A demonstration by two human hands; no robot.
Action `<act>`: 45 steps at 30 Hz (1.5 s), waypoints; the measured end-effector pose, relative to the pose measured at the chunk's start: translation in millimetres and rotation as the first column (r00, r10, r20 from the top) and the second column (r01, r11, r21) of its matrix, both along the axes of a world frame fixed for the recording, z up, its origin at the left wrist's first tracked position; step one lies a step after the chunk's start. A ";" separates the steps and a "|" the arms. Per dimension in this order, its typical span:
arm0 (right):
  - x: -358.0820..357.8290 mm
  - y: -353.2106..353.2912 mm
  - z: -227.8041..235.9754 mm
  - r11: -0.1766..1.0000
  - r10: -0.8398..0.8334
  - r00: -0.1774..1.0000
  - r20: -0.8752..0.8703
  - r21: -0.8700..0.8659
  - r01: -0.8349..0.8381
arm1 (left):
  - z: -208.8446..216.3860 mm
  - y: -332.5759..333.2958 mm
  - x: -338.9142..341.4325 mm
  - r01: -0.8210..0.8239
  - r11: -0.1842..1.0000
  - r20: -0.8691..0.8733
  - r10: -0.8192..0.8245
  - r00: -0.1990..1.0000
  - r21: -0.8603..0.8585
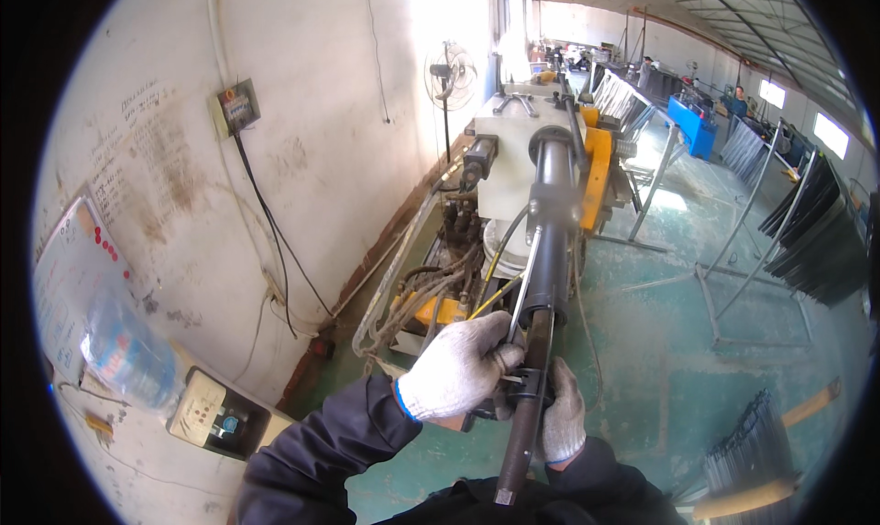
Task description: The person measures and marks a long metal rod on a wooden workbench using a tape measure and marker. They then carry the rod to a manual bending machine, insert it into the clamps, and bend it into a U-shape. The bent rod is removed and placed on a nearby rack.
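A dark metal shaft (pixel 520 452) slants toward me out of a thick black cylinder (pixel 548 259) on a machine (pixel 504 163). Around the shaft sits a small dark collar (pixel 526 384). My left hand (pixel 461 367), in a white knit glove, closes its thumb and fingers on the lower end of a thin silvery rod (pixel 526 287), just beside the collar. From the other side my gloved right hand (pixel 563 413) wraps against the shaft at the collar; its fingertips are partly hidden behind them.
Hoses (pixel 431 305) and a yellow part (pixel 440 311) lie low at the machine's left. A wall with a whiteboard (pixel 69 278) stands left, a fan (pixel 446 71) farther back. Racks of dark strips (pixel 820 241) line the right; bundled strips (pixel 747 452) stand lower right.
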State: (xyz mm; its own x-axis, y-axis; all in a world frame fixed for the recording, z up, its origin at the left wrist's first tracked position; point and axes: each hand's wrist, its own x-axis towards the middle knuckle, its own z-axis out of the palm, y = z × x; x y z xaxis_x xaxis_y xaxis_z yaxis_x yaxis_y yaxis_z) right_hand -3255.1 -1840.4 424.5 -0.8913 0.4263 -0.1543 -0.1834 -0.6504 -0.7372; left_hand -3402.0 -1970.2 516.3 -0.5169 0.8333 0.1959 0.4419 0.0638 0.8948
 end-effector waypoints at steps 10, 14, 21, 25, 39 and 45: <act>-9.8 13.8 12.3 0.970 0.043 0.998 -0.044 -0.236 -0.052 | 92.6 61.7 13.2 -0.151 0.960 0.426 0.038 0.904 0.236; -6.7 10.9 24.1 0.955 0.086 0.995 -0.056 -0.279 -0.098 | 87.9 69.3 36.9 -0.346 0.893 0.390 0.221 0.894 0.287; -4.2 10.4 19.0 0.987 0.014 0.987 -0.161 -0.155 -0.039 | 71.8 58.5 64.3 -0.423 0.801 0.346 0.289 0.893 0.424; -1.5 0.4 17.0 1.000 0.013 0.980 -0.198 -0.012 -0.016 | 62.8 12.3 113.5 -0.383 0.752 0.317 0.241 0.917 0.537; 0.4 -5.6 33.3 0.971 -0.009 0.994 -0.106 -0.237 -0.016 | -1.1 -39.6 99.1 -0.134 0.865 -0.127 0.222 0.967 0.484; -6.0 5.8 13.8 0.984 -0.001 0.999 -0.052 -0.176 -0.009 | -25.2 -23.0 47.8 -0.030 0.938 -0.604 0.247 0.758 0.346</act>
State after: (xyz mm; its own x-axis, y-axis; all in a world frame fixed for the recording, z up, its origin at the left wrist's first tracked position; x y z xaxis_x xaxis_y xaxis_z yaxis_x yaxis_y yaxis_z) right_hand -3261.0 -1834.6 438.3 -0.9018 0.3929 -0.1800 -0.2155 -0.7699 -0.6007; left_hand -3354.2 -1993.2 491.2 -0.2890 0.6062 0.7410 0.9163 -0.0491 0.3975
